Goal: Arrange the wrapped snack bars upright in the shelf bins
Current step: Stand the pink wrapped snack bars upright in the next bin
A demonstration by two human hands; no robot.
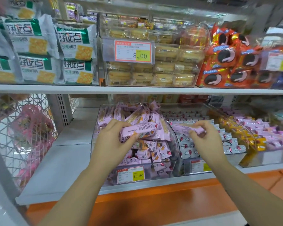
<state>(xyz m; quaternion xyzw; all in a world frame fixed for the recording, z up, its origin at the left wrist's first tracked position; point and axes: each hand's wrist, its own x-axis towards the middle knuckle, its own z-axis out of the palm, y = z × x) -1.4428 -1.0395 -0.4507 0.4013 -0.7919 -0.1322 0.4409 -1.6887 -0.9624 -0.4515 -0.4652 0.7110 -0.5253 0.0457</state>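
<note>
Mid-sort: left hand (pixel 114 141) clamped on a pink bar (pixel 137 130) over the bin (pixel 176 154), right hand (pixel 204 141) pinching a second bar (pixel 184 128); next, likely stand each upright in a row

The snack bars (pixel 138 130) have pale pink wrappers with an orange-and-purple cartoon print. The price tag (pixel 130 174) is white with a red border and a yellow panel. The cracker packs (pixel 72 41) are white with green bands. The cookie packs (pixel 225 62) are orange-red. The shelf (pixel 59 168) is white with an orange front strip.
</note>
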